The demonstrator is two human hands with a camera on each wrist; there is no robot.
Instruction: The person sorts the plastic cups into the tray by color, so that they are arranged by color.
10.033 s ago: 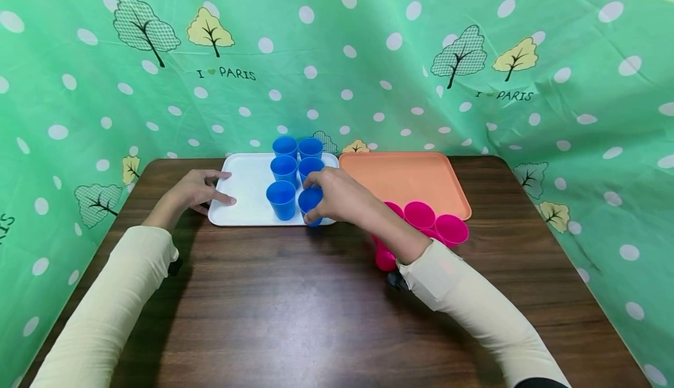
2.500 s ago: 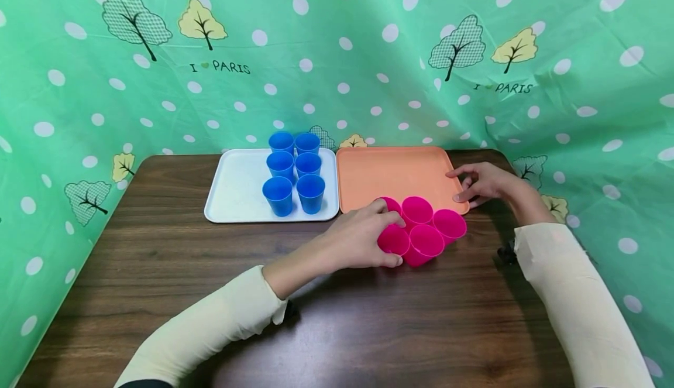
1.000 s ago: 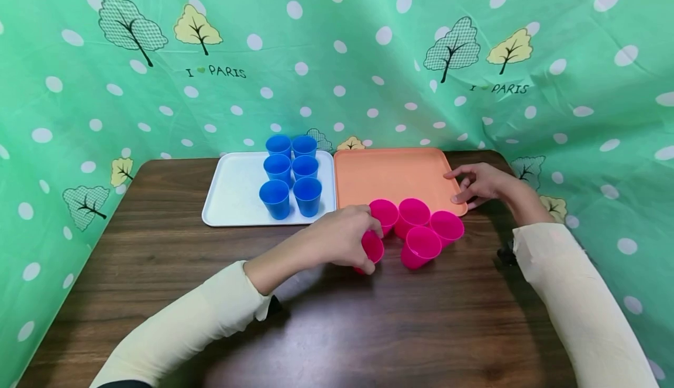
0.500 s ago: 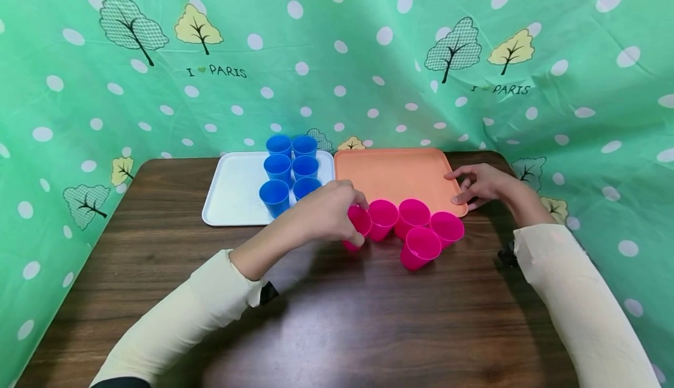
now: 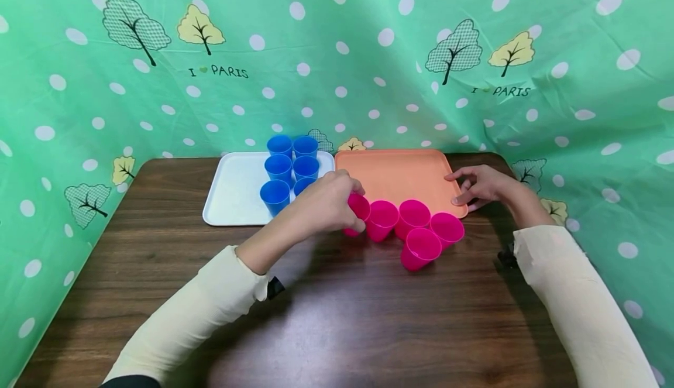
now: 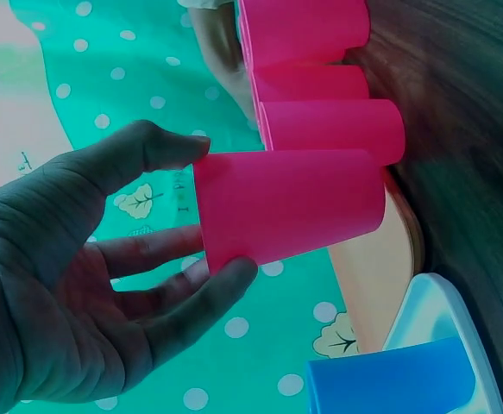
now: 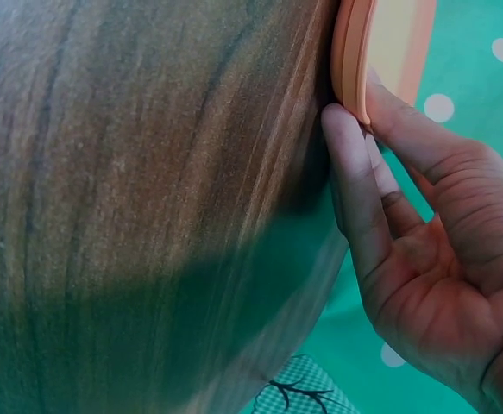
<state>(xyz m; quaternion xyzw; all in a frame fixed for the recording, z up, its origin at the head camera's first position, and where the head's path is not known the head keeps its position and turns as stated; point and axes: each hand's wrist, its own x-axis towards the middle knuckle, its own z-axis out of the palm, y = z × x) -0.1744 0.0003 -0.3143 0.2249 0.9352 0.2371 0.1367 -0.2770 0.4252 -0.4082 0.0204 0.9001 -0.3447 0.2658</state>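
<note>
Left grip point(image 5: 327, 203): grasping one pink cup point(image 5: 357, 206) by the rim, thumb and fingers around its mouth.
Held pink cup: mouth upward, at the near left corner of the orange tray, just left of the other pinks; whether its base touches anything, I cannot tell.
Right grip point(image 5: 481, 186): pinching the rim of the orange tray point(image 5: 400, 171) on its right side, close to the near corner.
Other pink cups point(image 5: 413, 221): four, upright, clustered along the near edge of the orange tray; three in a row, one nearer.
Blue cups point(image 5: 278, 167): six, upright, two columns of three on the right half of the white tray point(image 5: 234, 192); the near right one is partly hidden behind the left grip.
Trays: side by side at the far side, white left, orange right.
Bench point(image 5: 337, 323): dark brown, wood-grained.
Sleeves point(image 5: 184, 306): cream, on both arms.
Backcloth point(image 5: 316, 43): green, white-dotted, printed with trees and "PARIS".
</note>
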